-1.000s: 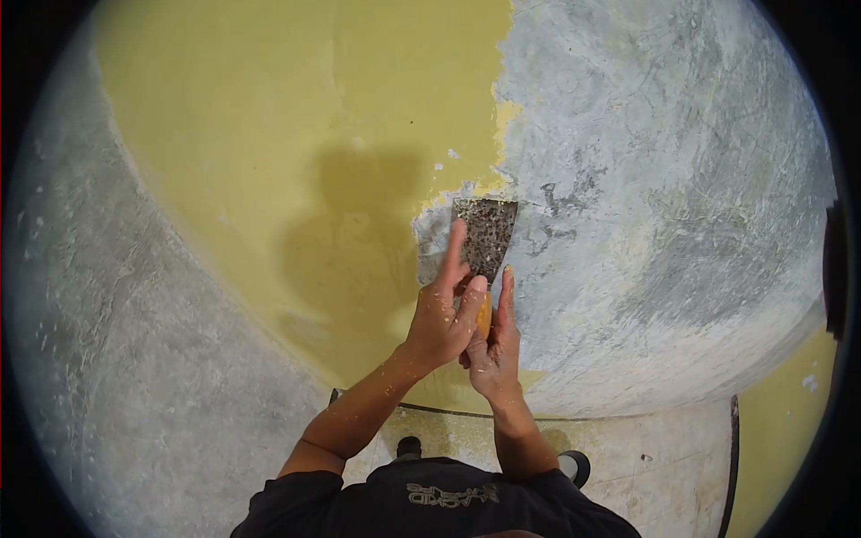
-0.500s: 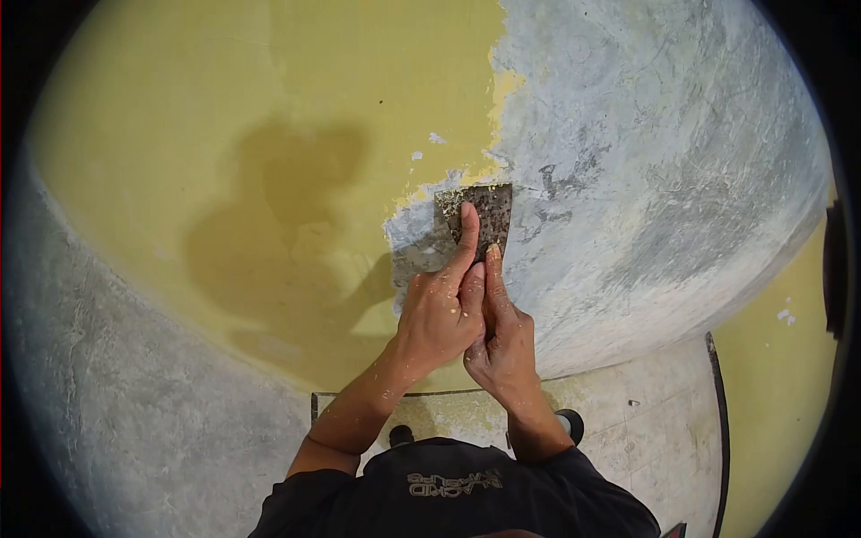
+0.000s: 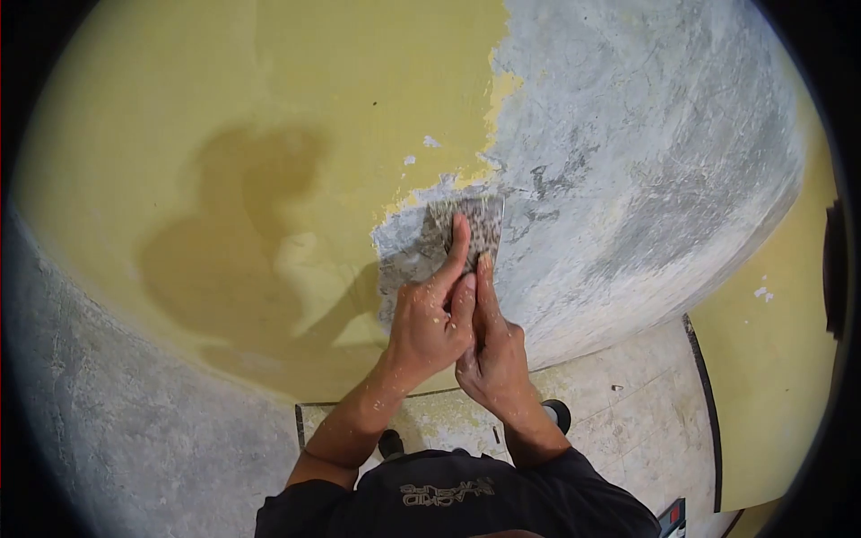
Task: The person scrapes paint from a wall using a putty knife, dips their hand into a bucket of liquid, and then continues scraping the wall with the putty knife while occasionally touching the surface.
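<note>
A paint scraper [image 3: 484, 224] with a wide, flake-covered metal blade lies against the wall, its edge just below the ragged border of the yellow paint [image 3: 332, 81]. Around its lower part, hidden by my fingers, both hands are closed. My left hand [image 3: 426, 327] grips it with one finger stretched up along the blade. Close beside it, my right hand [image 3: 498, 363] also holds the scraper, a fingertip pressed at the blade's base. Bare grey plaster [image 3: 619, 152] spreads to the right of the blade and in a patch to its left. Pale specks dot both hands and forearms.
Small white chipped spots [image 3: 430, 142] mark the yellow paint near the border. Below the wall is a pale floor [image 3: 619, 412] with scattered flakes and dark edging strips [image 3: 704, 394]. A red and dark object [image 3: 673, 517] sits at the lower right. My shadow falls on the yellow wall.
The scraper has drawn back a little, from the paint border down onto grey plaster. Both hands moved with it, keeping their grip. The whole view has shifted slightly.
</note>
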`<state>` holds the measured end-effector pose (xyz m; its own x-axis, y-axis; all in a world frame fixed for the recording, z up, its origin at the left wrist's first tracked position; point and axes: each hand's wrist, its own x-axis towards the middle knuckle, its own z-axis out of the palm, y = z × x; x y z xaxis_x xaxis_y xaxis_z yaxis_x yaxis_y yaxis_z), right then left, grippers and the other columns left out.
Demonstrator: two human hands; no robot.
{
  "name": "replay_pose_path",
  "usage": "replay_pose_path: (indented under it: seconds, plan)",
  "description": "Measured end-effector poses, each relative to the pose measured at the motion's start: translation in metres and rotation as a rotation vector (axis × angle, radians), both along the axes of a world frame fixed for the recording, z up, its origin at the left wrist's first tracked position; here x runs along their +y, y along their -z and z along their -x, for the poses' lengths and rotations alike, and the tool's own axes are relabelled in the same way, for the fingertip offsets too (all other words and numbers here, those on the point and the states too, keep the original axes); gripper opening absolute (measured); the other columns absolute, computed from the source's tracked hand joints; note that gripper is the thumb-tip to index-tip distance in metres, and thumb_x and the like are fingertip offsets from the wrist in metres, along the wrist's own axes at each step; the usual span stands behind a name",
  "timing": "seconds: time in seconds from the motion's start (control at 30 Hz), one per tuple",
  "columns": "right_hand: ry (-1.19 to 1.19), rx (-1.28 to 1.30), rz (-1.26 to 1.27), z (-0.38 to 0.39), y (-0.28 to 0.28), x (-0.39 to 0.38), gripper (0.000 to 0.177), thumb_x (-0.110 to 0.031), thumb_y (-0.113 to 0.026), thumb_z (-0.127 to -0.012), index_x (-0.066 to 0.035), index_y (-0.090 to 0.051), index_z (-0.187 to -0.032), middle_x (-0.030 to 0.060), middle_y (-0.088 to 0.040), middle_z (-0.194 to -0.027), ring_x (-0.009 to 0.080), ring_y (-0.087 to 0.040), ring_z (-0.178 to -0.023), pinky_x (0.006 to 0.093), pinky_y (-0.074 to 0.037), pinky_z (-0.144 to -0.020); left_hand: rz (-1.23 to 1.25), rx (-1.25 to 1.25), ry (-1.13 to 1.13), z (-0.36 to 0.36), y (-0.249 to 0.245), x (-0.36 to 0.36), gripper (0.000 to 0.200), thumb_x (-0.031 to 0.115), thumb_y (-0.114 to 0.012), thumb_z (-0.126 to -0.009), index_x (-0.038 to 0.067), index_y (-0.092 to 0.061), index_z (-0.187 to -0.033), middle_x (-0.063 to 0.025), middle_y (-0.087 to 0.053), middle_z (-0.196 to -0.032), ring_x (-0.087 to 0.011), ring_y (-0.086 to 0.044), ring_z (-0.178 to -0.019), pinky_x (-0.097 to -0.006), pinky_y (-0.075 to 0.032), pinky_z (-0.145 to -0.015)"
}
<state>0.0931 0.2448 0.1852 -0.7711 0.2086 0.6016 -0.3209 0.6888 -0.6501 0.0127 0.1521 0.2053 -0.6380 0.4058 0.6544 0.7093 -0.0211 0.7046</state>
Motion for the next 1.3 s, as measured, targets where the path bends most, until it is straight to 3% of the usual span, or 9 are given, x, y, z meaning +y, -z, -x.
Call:
replay_pose_path:
  seconds: [0.2,0.4,0.47,0.5,0.7,0.8,0.93,1.1,1.3]
  plan:
    - [-0.02,-0.049,-0.034,-0.002,-0.024,0.002,0.075,0.003,-0.055,-0.082,0.004,-0.022,-0.149,0.0317,-0.062,-0.096,0.046,-0.064,-0.076,0.0438,-0.051,-0.063,-0.042,0.009,0.022,0.001,-0.016,0.001,0.058,0.004,-0.05,-0.091,0.005,-0.034,-0.147,-0.0219,-0.047,-0.137,-0.0378,-0.067,-0.09,-0.0309,-0.052,-0.066]
    - [0.044,-0.127,-0.043,-0.013,-0.024,0.006,0.072,0.007,-0.047,-0.083,0.0,-0.022,-0.15,0.0267,-0.061,-0.076,0.0429,-0.066,-0.074,0.0335,-0.05,-0.063,-0.089,-0.074,0.083,-0.008,0.018,0.01,0.063,0.005,-0.052,-0.094,0.004,-0.024,-0.151,-0.0197,-0.058,-0.132,-0.0121,-0.067,-0.089,-0.0275,-0.052,-0.068]
    - [0.074,-0.208,-0.084,-0.008,-0.032,0.002,0.069,0.005,-0.05,-0.086,0.001,-0.023,-0.15,0.0254,-0.062,-0.075,0.0416,-0.066,-0.071,0.0341,-0.049,-0.061,-0.477,-0.397,0.178,-0.015,0.02,0.016,0.059,0.008,-0.054,-0.096,0.005,-0.029,-0.149,-0.0133,-0.069,-0.111,-0.0072,-0.064,-0.081,-0.0234,-0.05,-0.067]
    - [0.077,-0.212,-0.081,-0.01,-0.031,0.001,0.069,0.005,-0.05,-0.086,0.001,-0.023,-0.15,0.0254,-0.062,-0.075,0.0416,-0.066,-0.071,0.0341,-0.049,-0.061,-0.668,-0.487,0.236,-0.02,0.014,0.023,0.049,0.012,-0.056,-0.098,0.003,-0.036,-0.141,-0.0077,-0.069,-0.095,-0.0054,-0.059,-0.075,-0.0209,-0.047,-0.066]
    - [0.058,-0.025,-0.129,-0.012,-0.023,0.015,0.068,0.001,-0.053,-0.089,-0.002,-0.023,-0.15,0.0211,-0.059,-0.068,0.0366,-0.063,-0.061,0.0337,-0.047,-0.058,-0.481,-0.761,0.467,0.002,0.008,0.024,0.038,0.034,-0.051,-0.101,-0.003,-0.06,-0.103,-0.0119,-0.069,-0.092,-0.0115,-0.064,-0.074,-0.0238,-0.051,-0.065]
    - [-0.009,-0.211,-0.058,-0.016,-0.032,0.027,0.078,0.0,-0.054,-0.091,-0.01,-0.011,-0.154,0.0159,-0.059,-0.07,0.0263,-0.062,-0.057,0.0307,-0.048,-0.056,-0.492,-0.793,0.515,0.007,-0.001,0.034,0.045,0.04,-0.051,-0.1,-0.002,-0.064,-0.093,-0.0145,-0.07,-0.092,-0.0157,-0.067,-0.073,-0.0269,-0.054,-0.063]
    - [-0.309,-0.271,0.615,-0.011,-0.056,0.053,0.095,-0.016,-0.055,-0.097,-0.014,0.024,-0.149,0.0111,-0.06,-0.091,0.0134,-0.056,-0.06,0.0269,-0.048,-0.055,-0.493,-0.795,0.383,0.003,-0.018,0.039,0.047,0.046,-0.054,-0.097,0.0,-0.064,-0.1,-0.0123,-0.069,-0.088,-0.0194,-0.068,-0.078,-0.0321,-0.056,-0.069]
    - [-0.308,0.05,0.555,0.015,-0.058,0.059,0.059,-0.028,-0.051,-0.101,-0.002,-0.016,-0.141,0.0096,-0.062,-0.078,0.0141,-0.056,-0.056,0.026,-0.047,-0.052,-0.465,-0.75,0.383,0.009,-0.017,0.046,0.043,0.047,-0.056,-0.096,0.006,-0.065,-0.092,-0.0047,-0.065,-0.079,-0.0123,-0.058,-0.067,-0.0272,-0.047,-0.062]
    - [-0.303,-0.205,0.394,0.018,-0.084,0.061,0.044,-0.041,-0.047,-0.101,0.003,-0.049,-0.107,0.0085,-0.06,-0.07,0.0135,-0.055,-0.05,0.0262,-0.045,-0.048,-0.391,-0.755,0.278,-0.002,-0.025,0.045,0.043,0.048,-0.054,-0.096,0.006,-0.06,-0.087,-0.0033,-0.059,-0.073,-0.0119,-0.055,-0.06,-0.0274,-0.046,-0.054]
